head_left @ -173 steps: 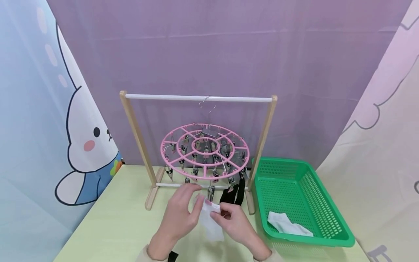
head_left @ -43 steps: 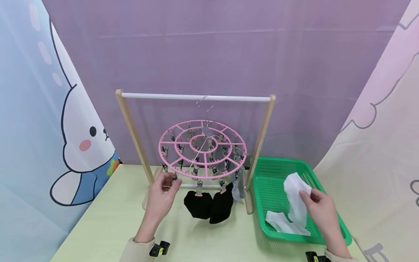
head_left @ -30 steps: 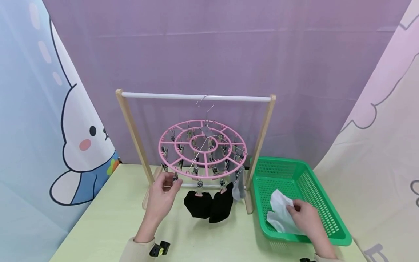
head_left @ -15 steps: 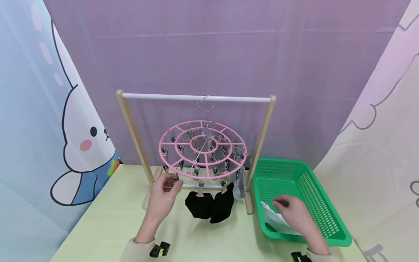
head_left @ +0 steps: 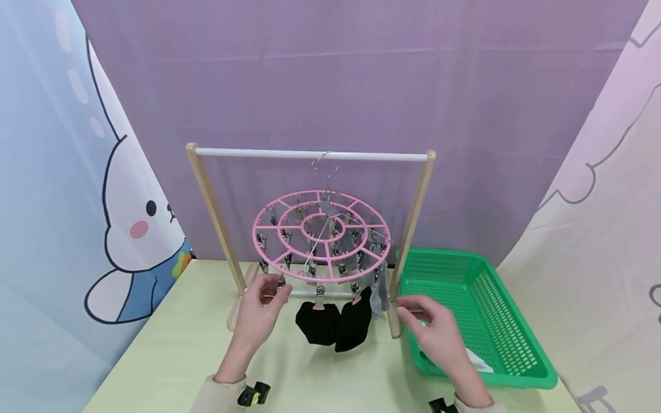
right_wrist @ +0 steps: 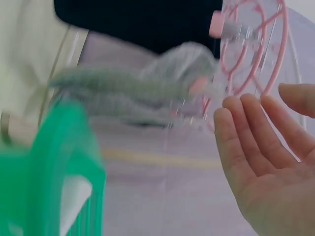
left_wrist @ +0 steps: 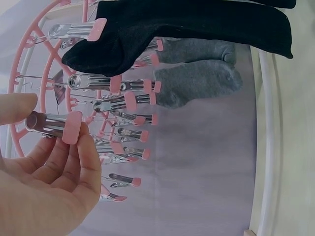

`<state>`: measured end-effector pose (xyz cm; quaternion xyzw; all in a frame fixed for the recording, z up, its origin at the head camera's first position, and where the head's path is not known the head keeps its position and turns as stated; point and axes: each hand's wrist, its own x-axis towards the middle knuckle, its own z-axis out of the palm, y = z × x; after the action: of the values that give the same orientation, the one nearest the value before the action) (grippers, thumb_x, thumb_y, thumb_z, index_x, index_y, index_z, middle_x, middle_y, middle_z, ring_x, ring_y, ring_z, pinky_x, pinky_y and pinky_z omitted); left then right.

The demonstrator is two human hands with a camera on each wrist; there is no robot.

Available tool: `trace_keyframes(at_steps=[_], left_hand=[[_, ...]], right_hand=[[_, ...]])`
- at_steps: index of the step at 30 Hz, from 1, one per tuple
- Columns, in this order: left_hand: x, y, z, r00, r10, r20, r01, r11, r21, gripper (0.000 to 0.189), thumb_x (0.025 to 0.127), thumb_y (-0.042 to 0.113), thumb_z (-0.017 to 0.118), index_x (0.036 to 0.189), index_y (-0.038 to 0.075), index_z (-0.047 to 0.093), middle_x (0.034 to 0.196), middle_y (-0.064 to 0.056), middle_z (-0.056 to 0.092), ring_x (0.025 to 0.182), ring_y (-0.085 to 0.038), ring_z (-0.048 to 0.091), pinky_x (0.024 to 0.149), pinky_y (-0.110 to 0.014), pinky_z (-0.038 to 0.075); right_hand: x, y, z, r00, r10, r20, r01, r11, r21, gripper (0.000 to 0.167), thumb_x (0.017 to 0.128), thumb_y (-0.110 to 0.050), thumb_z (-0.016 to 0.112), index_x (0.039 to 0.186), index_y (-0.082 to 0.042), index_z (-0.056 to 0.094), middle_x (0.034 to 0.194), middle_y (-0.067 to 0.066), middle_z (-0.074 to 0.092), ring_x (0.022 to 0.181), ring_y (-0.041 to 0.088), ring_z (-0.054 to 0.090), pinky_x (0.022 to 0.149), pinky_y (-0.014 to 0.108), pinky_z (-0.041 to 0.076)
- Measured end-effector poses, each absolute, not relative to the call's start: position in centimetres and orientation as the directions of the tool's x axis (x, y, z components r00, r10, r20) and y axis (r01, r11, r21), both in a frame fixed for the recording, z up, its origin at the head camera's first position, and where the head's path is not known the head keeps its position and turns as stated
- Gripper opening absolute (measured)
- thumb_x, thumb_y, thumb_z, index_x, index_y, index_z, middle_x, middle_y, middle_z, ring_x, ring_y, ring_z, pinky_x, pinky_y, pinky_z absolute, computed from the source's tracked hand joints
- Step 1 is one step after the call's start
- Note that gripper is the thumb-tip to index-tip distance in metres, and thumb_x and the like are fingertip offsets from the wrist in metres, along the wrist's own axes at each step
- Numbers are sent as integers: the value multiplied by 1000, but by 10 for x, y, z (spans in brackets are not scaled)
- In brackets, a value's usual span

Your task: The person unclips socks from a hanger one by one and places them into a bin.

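Observation:
My left hand pinches a metal clip with pink tips, at the front left of the round pink hanger. That clip has nothing in its tips in the left wrist view. My right hand holds nothing; its fingers are extended and the thumb stands apart. In the head view it is over the left edge of the green basket. A white sock lies inside, partly hidden by that hand. Two black socks hang from front clips, and grey socks hang behind on the right.
The hanger hooks onto the white bar of a wooden-legged rack on a pale table. Several bare clips dangle around the rings. A purple curtain stands behind.
My right hand lowered a white sock into the basket, let it go and moved left toward the hanger. The left hand has stayed on its clip during the last moments.

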<state>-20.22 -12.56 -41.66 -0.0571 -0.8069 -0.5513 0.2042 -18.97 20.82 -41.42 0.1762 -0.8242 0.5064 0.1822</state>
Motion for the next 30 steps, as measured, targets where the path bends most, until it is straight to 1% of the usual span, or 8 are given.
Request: trace_keyframes(at_steps=[2, 7, 12, 14, 17, 22, 26, 30], left_hand=[[-202, -126, -417, -911, -133, 390, 315, 385, 868, 31, 99, 22, 69, 122, 2, 62, 99, -6, 67, 91, -18, 64, 84, -27, 52], [-201, -127, -416, -909, -141, 393, 315, 385, 868, 32, 99, 21, 69, 122, 1, 62, 99, -7, 68, 91, -18, 64, 83, -26, 52], [-201, -126, -416, -909, -137, 393, 317, 386, 866, 32, 99, 22, 69, 123, 2, 62, 100, -7, 68, 92, -18, 64, 84, -26, 52], [-201, -126, -415, -909, -136, 394, 318, 386, 866, 32, 99, 22, 69, 123, 1, 62, 100, -7, 68, 92, -18, 64, 84, -26, 52], [-201, -126, -415, -910, -135, 393, 319, 380, 868, 32, 99, 21, 69, 122, 1, 62, 100, -7, 68, 91, -19, 64, 83, -26, 52], [-202, -126, -416, -911, -129, 393, 320, 380, 868, 31, 99, 20, 69, 122, 0, 62, 99, -7, 68, 90, -18, 64, 83, -27, 52], [-202, -125, -417, -911, -123, 394, 323, 382, 866, 31, 99, 22, 68, 122, 1, 62, 102, -6, 68, 91, -17, 65, 84, -28, 53], [-202, -125, -417, -909, -121, 398, 330, 372, 868, 28, 99, 22, 68, 120, 4, 63, 101, -6, 68, 91, -18, 65, 83, -29, 53]], right_hand=[[-190, 199, -416, -849, -130, 512, -520, 373, -768, 15, 94, -5, 72, 109, -6, 74, 104, 0, 73, 95, 15, 68, 84, 26, 57], [-189, 175, -421, -799, -187, 571, -601, 245, -761, 17, 93, 0, 71, 110, 1, 72, 106, 12, 73, 96, 22, 69, 84, 25, 57], [-187, 155, -422, -777, -212, 593, -628, 191, -754, 17, 94, 0, 70, 111, 3, 71, 108, 14, 72, 97, 22, 69, 86, 26, 57], [-186, 148, -422, -777, -227, 588, -627, 190, -755, 18, 95, -2, 70, 112, 2, 71, 109, 14, 72, 96, 21, 69, 87, 26, 57], [-187, 139, -423, -786, -264, 559, -609, 173, -774, 20, 96, -5, 70, 115, 0, 71, 111, 15, 70, 98, 27, 69, 89, 28, 57], [-189, 128, -423, -794, -343, 502, -580, 179, -795, 27, 98, -10, 69, 123, 0, 68, 121, 15, 67, 109, 35, 65, 95, 36, 56], [-190, 122, -425, -801, -374, 467, -564, 211, -798, 31, 98, -11, 69, 127, 0, 66, 127, 13, 66, 115, 34, 64, 98, 38, 54], [-191, 116, -429, -815, -376, 441, -537, 203, -819, 33, 98, -10, 69, 129, -1, 65, 129, 14, 64, 114, 35, 64, 97, 39, 55]])
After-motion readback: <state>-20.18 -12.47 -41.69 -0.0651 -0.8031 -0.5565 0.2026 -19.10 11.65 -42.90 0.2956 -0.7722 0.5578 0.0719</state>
